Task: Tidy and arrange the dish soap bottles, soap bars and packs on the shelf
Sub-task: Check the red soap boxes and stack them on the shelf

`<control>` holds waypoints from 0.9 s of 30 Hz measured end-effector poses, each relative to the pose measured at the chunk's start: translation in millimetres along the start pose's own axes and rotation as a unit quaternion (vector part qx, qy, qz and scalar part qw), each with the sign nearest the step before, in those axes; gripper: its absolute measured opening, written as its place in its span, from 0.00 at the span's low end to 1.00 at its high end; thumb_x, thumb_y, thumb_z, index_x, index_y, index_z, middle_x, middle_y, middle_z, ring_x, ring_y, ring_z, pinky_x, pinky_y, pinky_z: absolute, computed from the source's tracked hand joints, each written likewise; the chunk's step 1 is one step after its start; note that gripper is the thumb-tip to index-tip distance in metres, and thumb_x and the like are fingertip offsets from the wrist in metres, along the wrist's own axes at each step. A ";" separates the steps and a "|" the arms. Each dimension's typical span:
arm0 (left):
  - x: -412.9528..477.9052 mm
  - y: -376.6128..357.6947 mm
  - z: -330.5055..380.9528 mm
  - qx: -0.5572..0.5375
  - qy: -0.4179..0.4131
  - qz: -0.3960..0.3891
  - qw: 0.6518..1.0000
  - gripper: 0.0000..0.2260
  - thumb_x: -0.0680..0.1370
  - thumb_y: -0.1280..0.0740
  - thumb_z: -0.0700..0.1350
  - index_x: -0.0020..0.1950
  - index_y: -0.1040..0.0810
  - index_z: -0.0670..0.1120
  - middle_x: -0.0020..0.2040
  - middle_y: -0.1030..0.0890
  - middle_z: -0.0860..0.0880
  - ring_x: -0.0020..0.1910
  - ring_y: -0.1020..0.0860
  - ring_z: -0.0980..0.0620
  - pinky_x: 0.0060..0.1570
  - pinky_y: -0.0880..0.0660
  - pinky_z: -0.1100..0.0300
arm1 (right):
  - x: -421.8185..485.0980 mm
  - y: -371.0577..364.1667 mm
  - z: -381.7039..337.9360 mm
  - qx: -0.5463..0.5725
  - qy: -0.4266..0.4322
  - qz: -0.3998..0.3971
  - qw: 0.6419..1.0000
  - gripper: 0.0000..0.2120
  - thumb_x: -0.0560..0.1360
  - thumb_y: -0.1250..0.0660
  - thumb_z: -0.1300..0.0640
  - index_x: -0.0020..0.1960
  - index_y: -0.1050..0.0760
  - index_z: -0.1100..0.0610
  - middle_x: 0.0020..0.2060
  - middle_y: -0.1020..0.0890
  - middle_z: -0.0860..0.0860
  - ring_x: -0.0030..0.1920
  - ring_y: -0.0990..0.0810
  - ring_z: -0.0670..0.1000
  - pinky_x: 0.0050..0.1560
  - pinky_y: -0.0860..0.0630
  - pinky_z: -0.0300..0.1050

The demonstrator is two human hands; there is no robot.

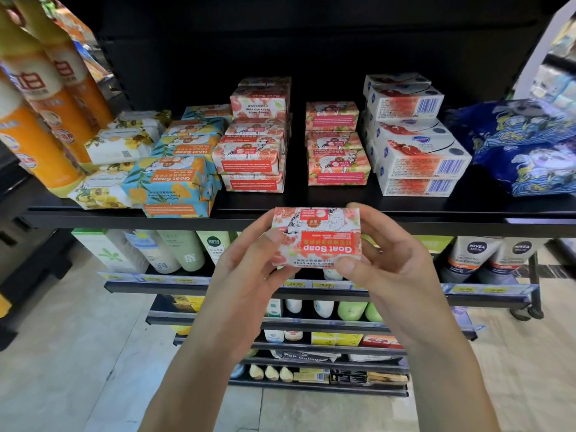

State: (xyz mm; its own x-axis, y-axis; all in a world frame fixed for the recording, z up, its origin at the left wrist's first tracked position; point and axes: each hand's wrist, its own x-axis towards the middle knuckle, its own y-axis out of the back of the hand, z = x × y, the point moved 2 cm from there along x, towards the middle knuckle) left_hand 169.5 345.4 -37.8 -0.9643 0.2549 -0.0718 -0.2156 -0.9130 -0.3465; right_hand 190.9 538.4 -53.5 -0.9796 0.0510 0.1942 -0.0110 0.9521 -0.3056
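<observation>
Two hands share one grip: the left hand and the right hand pinch a rectangular soap bar wrapped in pink-and-red printed paper by its short ends. The thumbs are curled onto the printed face and the fingers are tucked behind it. The bar's broad face is turned up toward the camera, with its "Goat Soap" lettering upside down. It is held in the air just in front of the front lip of the black metal shelf.

Below the grip, lower shelves carry pale green and white bottles. Down to the right of it stand white Nivea Men tubes.

Just beyond the grip, on the black shelf, a stack of matching pink-and-red wrapped bars sits slightly right. A taller pile of the same kind sits slightly left, with a strip of shelf between the two. Further left of the grip lie blue-and-orange wrapped bars, the front one reaching the shelf lip. Past these come white bars with yellow flower print and, furthest left, tall orange dish soap bottles.

To the right of the grip stand stacked white cardboard soap boxes with red fruit pictures and blue barcodes. Past them, furthest right, dark blue patterned soft packs lie piled on one another.
</observation>
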 end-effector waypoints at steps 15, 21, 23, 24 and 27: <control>8.6 1.0 -0.7 0.016 -0.026 0.042 0.999 0.15 0.80 0.33 0.40 0.67 0.21 0.41 0.56 0.14 0.42 0.57 0.15 0.45 0.59 0.19 0.51 | 2.3 -9.1 -18.0 -0.397 0.093 -0.003 0.913 0.41 0.69 0.19 0.52 0.76 0.35 0.39 0.73 0.34 0.33 0.74 0.33 0.40 0.71 0.33 0.39; 15.5 -7.8 6.6 0.047 -0.055 0.030 0.997 0.14 0.81 0.33 0.39 0.67 0.21 0.43 0.56 0.13 0.45 0.57 0.15 0.46 0.60 0.20 0.50 | 19.8 -19.2 -31.7 -0.604 0.235 -0.009 0.761 0.39 0.67 0.18 0.49 0.74 0.28 0.54 0.66 0.27 0.45 0.68 0.33 0.49 0.70 0.36 0.43; 19.5 -11.5 11.6 0.050 -0.068 0.026 0.996 0.14 0.81 0.33 0.40 0.67 0.21 0.44 0.55 0.13 0.45 0.56 0.15 0.46 0.58 0.19 0.52 | 28.8 -17.7 -40.5 -0.631 0.259 -0.006 0.731 0.36 0.67 0.19 0.49 0.72 0.25 0.56 0.63 0.24 0.49 0.65 0.31 0.51 0.68 0.37 0.44; 22.1 -13.4 14.8 0.054 -0.077 0.028 0.995 0.14 0.81 0.32 0.39 0.67 0.21 0.43 0.55 0.13 0.45 0.56 0.15 0.46 0.57 0.18 0.53 | 33.7 -17.1 -45.1 -0.641 0.261 -0.013 0.722 0.36 0.68 0.19 0.49 0.72 0.26 0.57 0.62 0.23 0.51 0.64 0.31 0.51 0.68 0.36 0.45; 33.2 -16.3 23.8 0.102 -0.113 0.040 0.988 0.14 0.81 0.31 0.40 0.67 0.21 0.46 0.54 0.13 0.49 0.55 0.15 0.50 0.55 0.18 0.56 | 48.9 -17.7 -57.1 -0.666 0.253 -0.049 0.700 0.38 0.68 0.19 0.50 0.73 0.27 0.60 0.61 0.24 0.53 0.61 0.31 0.53 0.64 0.30 0.50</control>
State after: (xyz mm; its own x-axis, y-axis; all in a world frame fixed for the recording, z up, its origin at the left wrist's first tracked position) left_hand 137.3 361.1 -12.3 -0.9843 0.1227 0.1268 -0.1413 -0.9785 -0.1499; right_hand 154.6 541.3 14.6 -0.7871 -0.2541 0.5621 0.4536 0.3790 0.8066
